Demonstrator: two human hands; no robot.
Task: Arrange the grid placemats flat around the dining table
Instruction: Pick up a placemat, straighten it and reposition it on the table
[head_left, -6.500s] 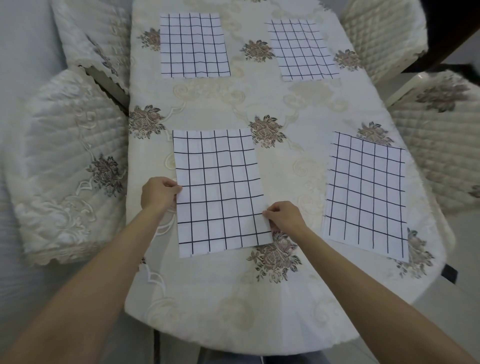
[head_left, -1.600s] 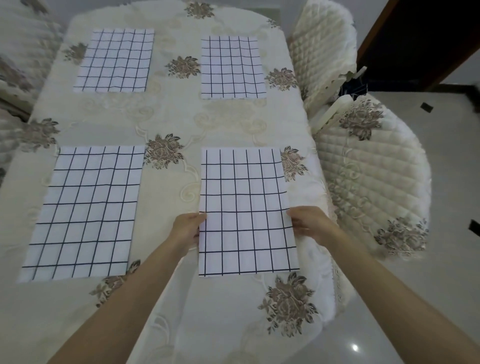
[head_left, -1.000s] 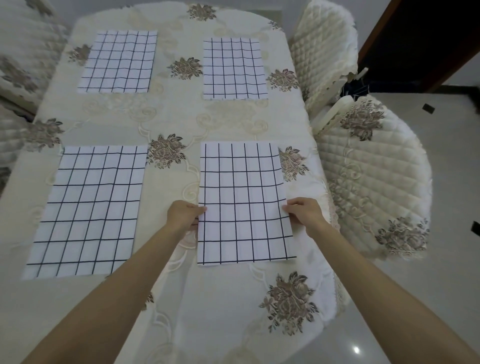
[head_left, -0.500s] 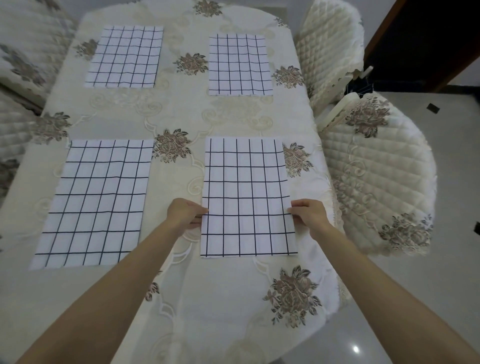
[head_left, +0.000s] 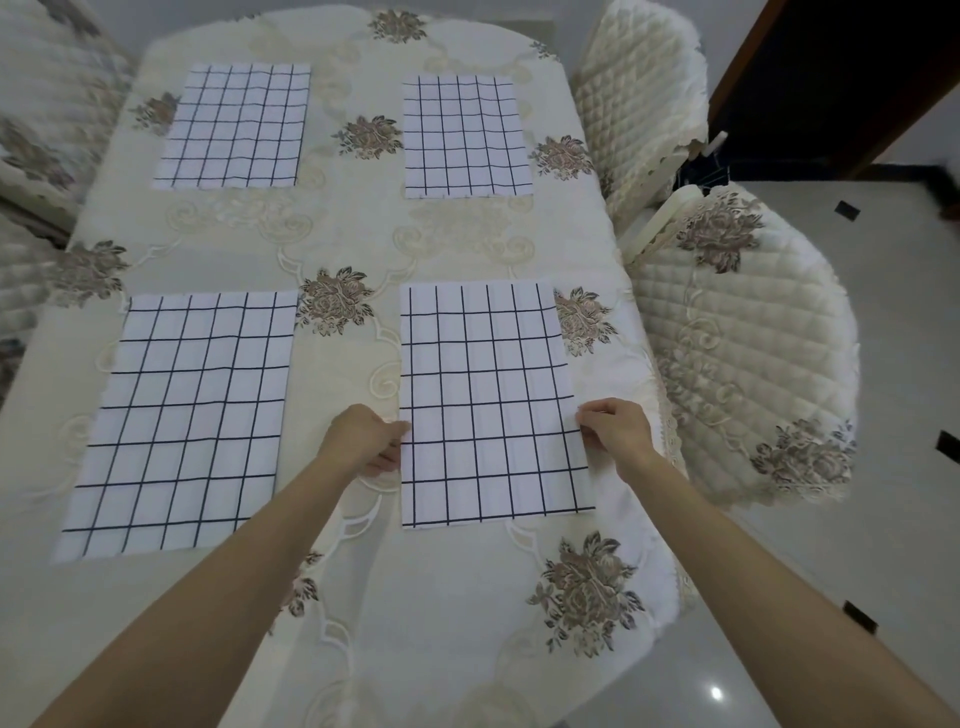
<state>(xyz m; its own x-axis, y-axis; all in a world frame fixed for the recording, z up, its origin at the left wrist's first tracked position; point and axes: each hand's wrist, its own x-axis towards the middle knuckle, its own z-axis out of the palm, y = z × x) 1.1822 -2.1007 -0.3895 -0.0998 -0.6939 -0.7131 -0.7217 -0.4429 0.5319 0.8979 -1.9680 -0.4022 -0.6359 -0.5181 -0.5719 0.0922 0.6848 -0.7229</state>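
Observation:
Several white placemats with black grid lines lie flat on the cream flowered tablecloth (head_left: 363, 597). The near right placemat (head_left: 488, 395) has my left hand (head_left: 363, 439) pinching its left edge and my right hand (head_left: 615, 431) pinching its right edge, both about two thirds down its length. The near left placemat (head_left: 182, 415) lies beside it, untouched. Two more lie at the far end: the far left placemat (head_left: 234, 124) and the far right placemat (head_left: 465, 136).
Quilted cream chairs stand along the right side, one near (head_left: 737, 343) and one farther back (head_left: 639, 88). More chair covers show at the left edge (head_left: 36, 119). The table's right edge (head_left: 670, 441) runs just past my right hand. Glossy floor (head_left: 857, 519) lies beyond.
I moved from the near left placemat to the near right one. Over the last seconds both hands slid it slightly away from me and squared it up; hands still hold its side edges.

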